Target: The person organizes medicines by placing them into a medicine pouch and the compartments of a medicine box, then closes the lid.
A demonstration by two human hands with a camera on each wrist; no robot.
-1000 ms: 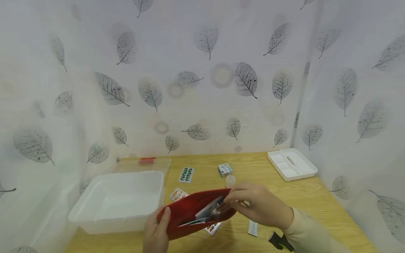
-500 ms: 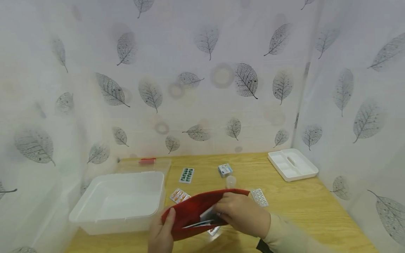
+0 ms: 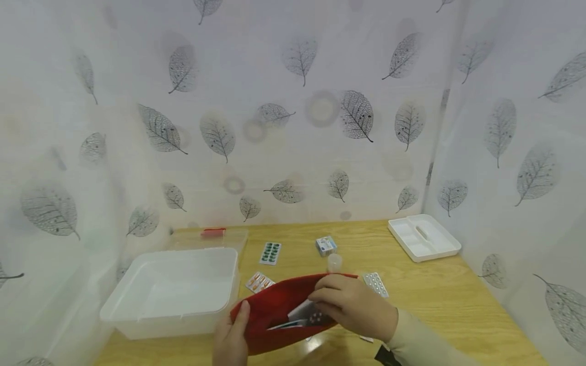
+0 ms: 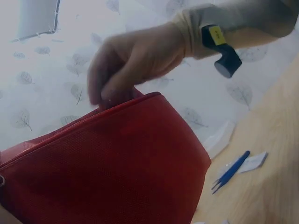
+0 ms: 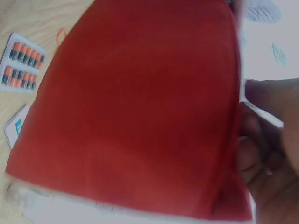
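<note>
In the head view, a red zippered pouch (image 3: 284, 335) is held up above the table, its mouth gaping. My left hand (image 3: 232, 330) grips its left end, thumb on the rim. My right hand (image 3: 354, 305) reaches into the mouth at the right end with bent fingers; whether they pinch something is hidden. Just beneath those fingers lies a dotted blister pack (image 3: 317, 318), beside a white packet (image 3: 299, 310). The left wrist view shows the right hand (image 4: 133, 60) over the zip. In the right wrist view, its curled fingers (image 5: 247, 154) sit at the pouch's edge.
A white bin (image 3: 169, 290) stands left, a divided tray (image 3: 426, 238) back right. Around the pouch lie a green capsule blister (image 3: 270, 253), an orange one (image 3: 260, 282), a silver one (image 3: 376, 284), a small box (image 3: 326, 246), a clear cup (image 3: 334, 263) and blue tweezers (image 4: 231, 172).
My right hand has moved left and into the pouch, then drawn up slightly. The dotted blister pack now shows beneath its fingers. The left hand keeps its grip.
</note>
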